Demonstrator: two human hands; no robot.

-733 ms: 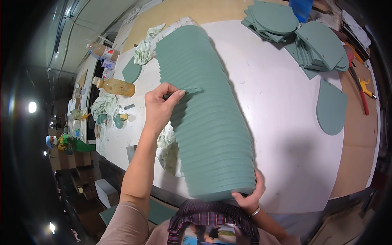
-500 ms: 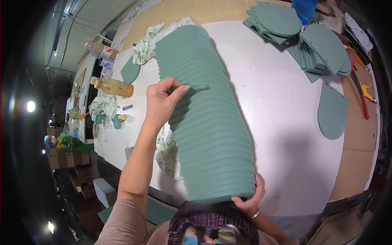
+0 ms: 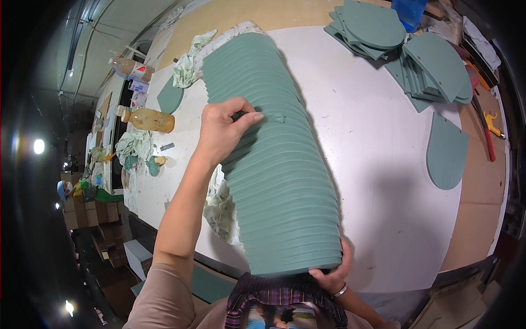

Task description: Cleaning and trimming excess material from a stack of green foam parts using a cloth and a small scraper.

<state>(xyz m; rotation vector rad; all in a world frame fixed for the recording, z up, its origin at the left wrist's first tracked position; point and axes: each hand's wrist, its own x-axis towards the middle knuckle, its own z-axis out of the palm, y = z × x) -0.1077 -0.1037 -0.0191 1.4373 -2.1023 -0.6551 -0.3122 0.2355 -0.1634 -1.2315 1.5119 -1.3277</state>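
Note:
A long row of overlapping green panels (image 3: 285,186) runs from my body toward the far side of the table, their edges forming ridges. Over its upper middle, my left hand (image 3: 224,129) is closed, thumb and finger pinched together. A small green strip (image 3: 278,118) sticks out from the fingertips across the ridges; its material is unclear. At the row's near right corner, my right hand (image 3: 333,272) wraps round the end panel, thumb on the near face and fingers along the side. Part of those fingers is hidden.
Stacks of round-ended green panels (image 3: 378,24) stand at the far right, with a single panel (image 3: 446,151) nearer. Red-handled pliers (image 3: 487,131) lie on the right edge. Stained rags (image 3: 222,211) touch the row's left side. A bottle of yellowish liquid (image 3: 148,119) lies left.
My left hand has slid a little to the right across the ridges, and the green strip's free end has shifted right too. My right hand keeps its hold on the near corner.

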